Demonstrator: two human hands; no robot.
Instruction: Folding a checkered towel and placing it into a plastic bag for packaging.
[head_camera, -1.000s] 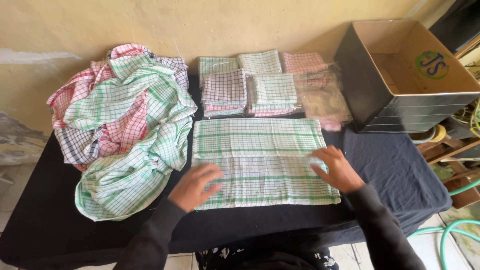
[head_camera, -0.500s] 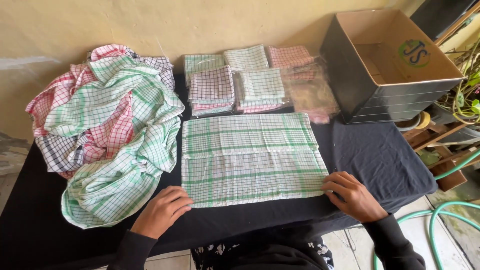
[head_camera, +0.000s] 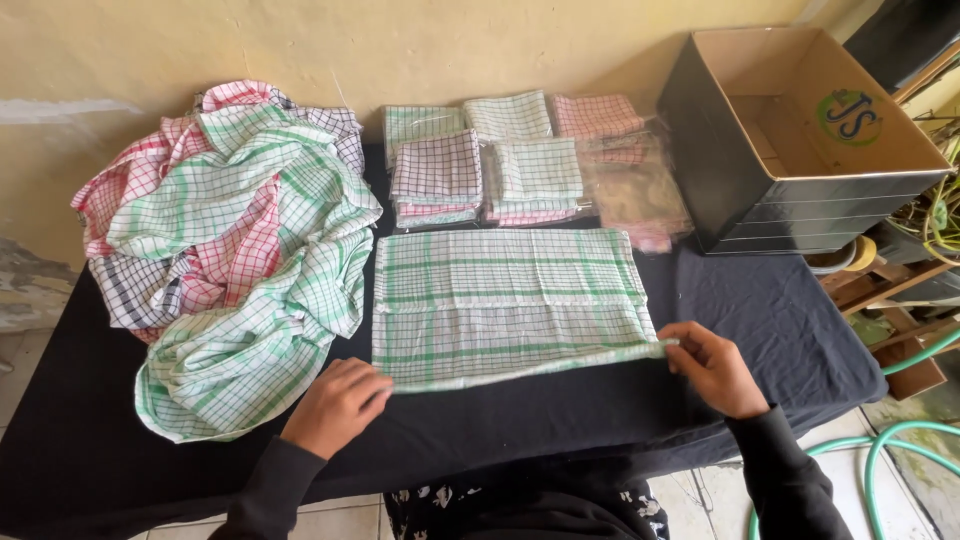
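The green-checked cloth (head_camera: 505, 305) lies flat and spread on the black table (head_camera: 780, 330), just in front of the stacked folded cloths (head_camera: 500, 165) by the wall. The left hand (head_camera: 335, 405) pinches the cloth's near left corner; the right hand (head_camera: 712, 368) pinches the near right corner, both closed on the fabric, with the near edge lifted slightly off the table. Judged step: a fold is in hand, taken from the near edge. The next move would call for both corners to travel evenly to the far edge, kept taut so the edges meet square. A heap of loose checked cloths (head_camera: 225, 250) sits just left, touching the spread one. The open cardboard box (head_camera: 800, 130) at the right shows nothing inside.
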